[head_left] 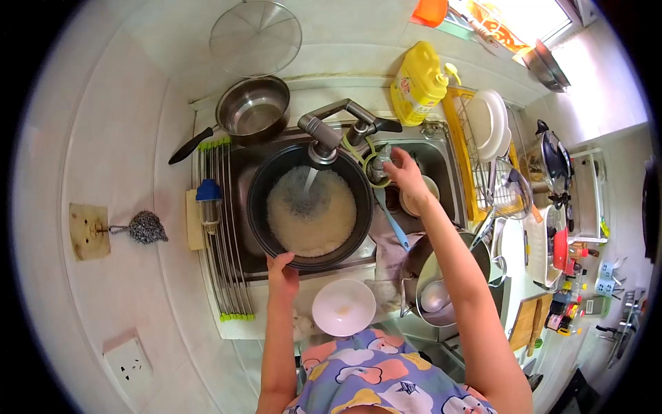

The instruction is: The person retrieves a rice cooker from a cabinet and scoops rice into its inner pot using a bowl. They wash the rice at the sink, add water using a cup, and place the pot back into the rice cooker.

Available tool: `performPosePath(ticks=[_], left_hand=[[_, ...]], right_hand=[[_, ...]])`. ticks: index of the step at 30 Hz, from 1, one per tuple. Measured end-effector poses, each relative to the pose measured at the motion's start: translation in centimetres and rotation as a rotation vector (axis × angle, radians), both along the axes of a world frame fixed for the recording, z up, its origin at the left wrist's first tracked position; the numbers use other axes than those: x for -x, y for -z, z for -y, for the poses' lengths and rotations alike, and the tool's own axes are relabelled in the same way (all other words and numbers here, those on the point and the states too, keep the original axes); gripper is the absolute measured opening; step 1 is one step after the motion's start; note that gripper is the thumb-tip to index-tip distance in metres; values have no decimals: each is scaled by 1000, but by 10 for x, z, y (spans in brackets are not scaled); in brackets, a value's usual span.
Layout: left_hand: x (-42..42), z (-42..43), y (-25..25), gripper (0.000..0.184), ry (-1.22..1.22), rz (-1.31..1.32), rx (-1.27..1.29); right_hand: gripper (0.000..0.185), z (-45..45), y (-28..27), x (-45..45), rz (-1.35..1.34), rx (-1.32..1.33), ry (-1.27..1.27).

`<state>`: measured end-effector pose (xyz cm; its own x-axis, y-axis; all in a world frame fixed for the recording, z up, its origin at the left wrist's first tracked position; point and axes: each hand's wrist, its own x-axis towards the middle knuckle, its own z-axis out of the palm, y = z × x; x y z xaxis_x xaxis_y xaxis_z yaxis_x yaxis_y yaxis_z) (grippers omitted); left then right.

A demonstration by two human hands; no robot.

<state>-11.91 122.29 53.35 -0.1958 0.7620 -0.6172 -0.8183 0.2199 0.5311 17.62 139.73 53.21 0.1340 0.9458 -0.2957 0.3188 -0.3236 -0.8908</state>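
Note:
A dark round pot [256,207] stands in the left sink basin under the faucet [321,138]. Water runs from the spout onto pale grains, seemingly rice [310,228], inside it. My left hand [282,272] holds the pot's near rim, with the thumb at its edge. Over the right basin my right hand [402,169] reaches with bent fingers beside a crumpled, shiny greyish item [380,160] in a green-rimmed holder; whether the fingers grip it is unclear. A blue-handled utensil [392,219] lies just below. Near the counter's front edge is a white bowl [344,308].
A saucepan [253,109] and a roll-up rack [227,234] are at the left. Behind the right basin stands a yellow bottle [418,83]. A large metal pot [416,265] sits under my right forearm, and a yellow dish rack [463,159] is farther right.

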Motion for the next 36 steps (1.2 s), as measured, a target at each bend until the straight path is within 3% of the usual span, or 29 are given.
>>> performPosePath(ticks=[3, 7, 13, 20, 22, 25, 28, 31, 36], left_hand=[[-3, -3, -12, 29, 20, 24, 52], [-4, -6, -11, 33, 30, -5, -38], [1, -6, 5, 48, 15, -102, -61], [2, -5, 8, 42, 10, -27, -14], [1, -6, 8, 40, 17, -10, 41], [9, -3, 17, 41, 87, 14, 102], [11, -1, -7, 42, 168, 175, 31], [13, 6, -26, 41, 203, 193, 27], [38, 39, -48, 33, 135, -6, 53]], right_hand=[[84, -22, -3, -4, 38, 19, 49], [90, -42, -1, -6, 1, -111, 14], [89, -45, -6, -1, 36, -80, 26], [78, -34, -21, 16, 223, -91, 53], [75, -15, -42, 12, -11, 70, -6], [74, 13, -34, 4, -48, -39, -85], [67, 55, -59, 22, -90, 240, -313], [58, 90, -71, 50, -136, 287, -366], [33, 126, -86, 81, -121, 241, -332]])
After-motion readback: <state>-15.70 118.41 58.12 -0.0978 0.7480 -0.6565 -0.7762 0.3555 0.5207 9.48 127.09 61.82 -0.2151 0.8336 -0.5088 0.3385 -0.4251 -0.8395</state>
